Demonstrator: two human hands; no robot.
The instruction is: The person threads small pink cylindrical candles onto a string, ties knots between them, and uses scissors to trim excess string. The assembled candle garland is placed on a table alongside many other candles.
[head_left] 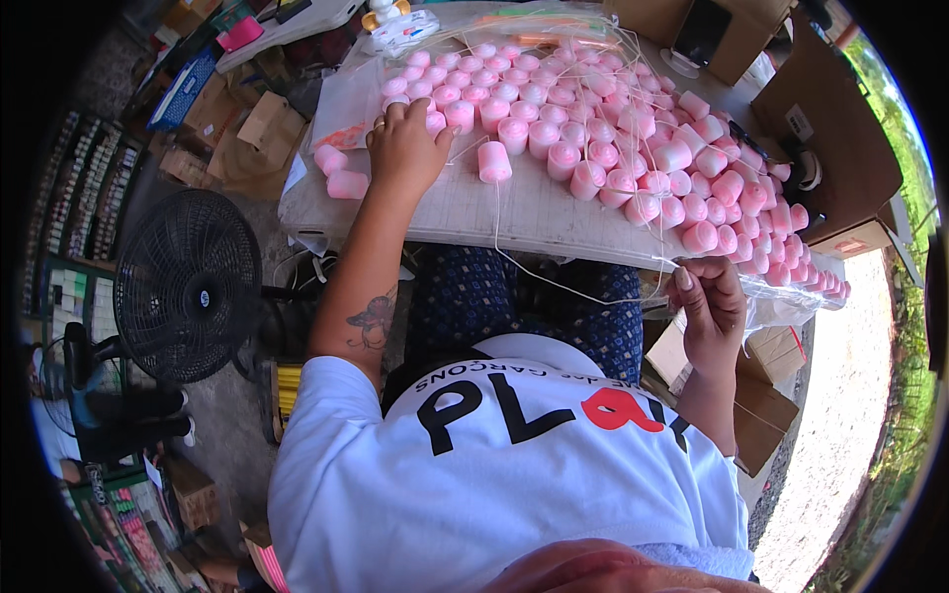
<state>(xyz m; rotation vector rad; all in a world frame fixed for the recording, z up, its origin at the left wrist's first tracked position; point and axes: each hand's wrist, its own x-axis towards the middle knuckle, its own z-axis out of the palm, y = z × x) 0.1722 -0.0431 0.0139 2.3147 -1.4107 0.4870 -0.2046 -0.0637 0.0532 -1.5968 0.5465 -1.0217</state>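
Pink cylinders crowd the counter. Right hand pinches white string; left hand curls at the cluster's left end, grip unclear. Stringing looks partway: many grouped, two loose cylinders apart.

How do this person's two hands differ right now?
The left hand is over the table, at the left side of the pink pieces; the right hand is in front of the table's near edge. The left hand shows its back, fingers reaching forward; the right hand has curled fingers, pinching thin white string. Both hands are bare.
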